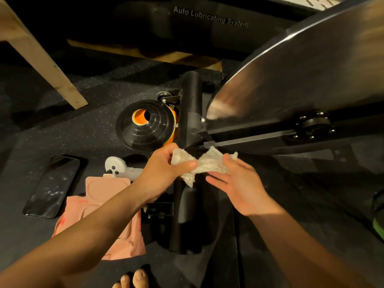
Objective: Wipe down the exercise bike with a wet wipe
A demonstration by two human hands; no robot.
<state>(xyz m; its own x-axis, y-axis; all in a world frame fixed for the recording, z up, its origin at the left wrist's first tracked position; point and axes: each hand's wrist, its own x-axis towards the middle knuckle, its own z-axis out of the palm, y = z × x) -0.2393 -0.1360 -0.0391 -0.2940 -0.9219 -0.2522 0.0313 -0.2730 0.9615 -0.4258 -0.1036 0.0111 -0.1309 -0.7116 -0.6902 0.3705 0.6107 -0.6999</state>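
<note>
Bare toes at bottom edge, on dark speckled floor mat; both forearms reach forward from there.

Left hand: thumb and fingers pinched on the left end of the wet wipe; wipe crumpled, white, stretched across to the right hand. Right hand palm-up, fingers mostly extended and spread; wipe's right end lies over the fingertips; whether the thumb clamps it, cannot tell. Wipe held in air between both hands, not touching the bike.

Directly below the fingers: black front stabiliser bar of the exercise bike, running away from the camera; black upright part under the wipe, detail lost in shadow.

Left of the left-hand fingers, on the mat: pink wipes pack, partly under the left forearm; just beyond it a grey handheld controller; further left a black phone lying flat, screen up.

Beyond the left fingertips: stack of black and orange cones, touching or just beside the stabiliser bar, cannot tell which; small transport wheel past it.

Beyond and right of the right-hand fingers: large silver flywheel, motion-blurred; black axle hub with bolts on the frame arms.

Far: wooden beam upper left; black machine housing marked "Auto Lubricating System" at top.
</note>
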